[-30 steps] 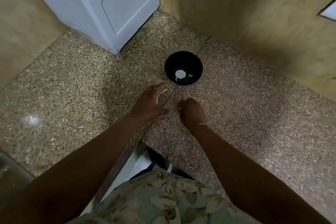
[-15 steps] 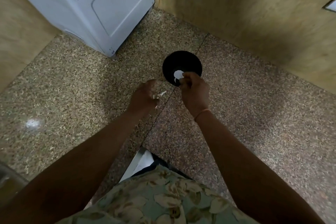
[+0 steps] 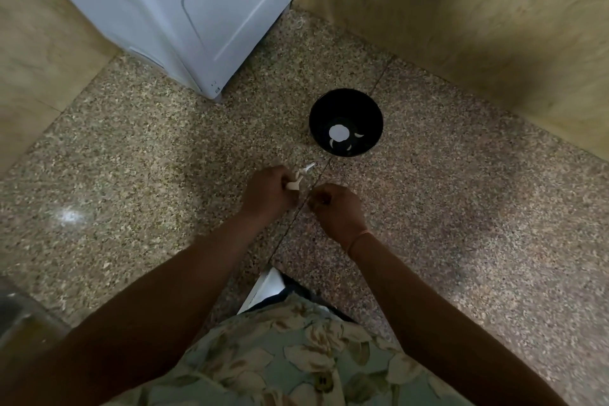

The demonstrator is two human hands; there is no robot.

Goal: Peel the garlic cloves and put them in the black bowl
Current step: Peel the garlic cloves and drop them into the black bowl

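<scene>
The black bowl [image 3: 366, 109] stands on the speckled stone counter [image 3: 148, 158], just beyond my hands. Peeled white garlic cloves [image 3: 339, 133] lie in its bottom. My left hand [image 3: 265, 196] pinches a pale piece of garlic [image 3: 294, 184] at its fingertips, and a thin strip of skin juts from it toward the bowl. Close to the right of it, my right hand [image 3: 336, 209] has its fingers curled toward the left hand. I see nothing plainly held in it.
A white appliance [image 3: 197, 10] stands at the back left corner of the counter. Wooden walls [image 3: 461, 26] close in the back and the right. A seam runs along the counter between my hands. The counter's front edge [image 3: 263, 287] is at my body.
My right hand reached over the bowl half a second ago and has come back beside my left hand. One more white piece lies in the bowl. My left hand stayed in place.
</scene>
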